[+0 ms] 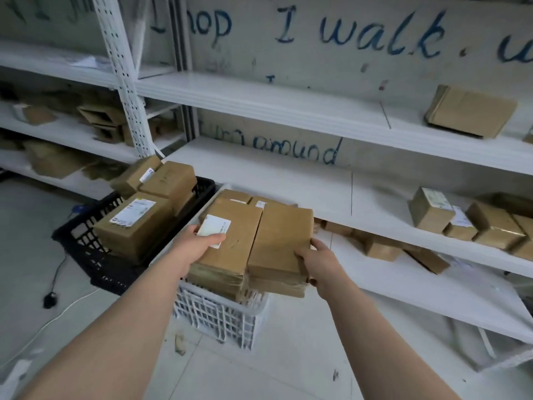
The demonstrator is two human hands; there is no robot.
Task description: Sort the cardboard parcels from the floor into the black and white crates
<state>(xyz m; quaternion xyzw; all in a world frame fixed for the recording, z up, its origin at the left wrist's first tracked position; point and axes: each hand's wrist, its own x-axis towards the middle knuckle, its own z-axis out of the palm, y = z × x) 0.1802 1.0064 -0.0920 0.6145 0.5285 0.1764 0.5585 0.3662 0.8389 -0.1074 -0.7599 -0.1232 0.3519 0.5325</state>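
head view: labelled parcel (230,252), plain parcel (281,235) atop heaped white crate (219,316). left hand (197,241) fingers clamped on labelled edge, right hand (317,261) on plain corner. stiff, probably light; grip opposite edges.

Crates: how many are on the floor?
2. A black crate on the left, heaped with parcels, and a white crate beside it, where the left hand and right hand each grip a parcel on top. Others may be hidden.
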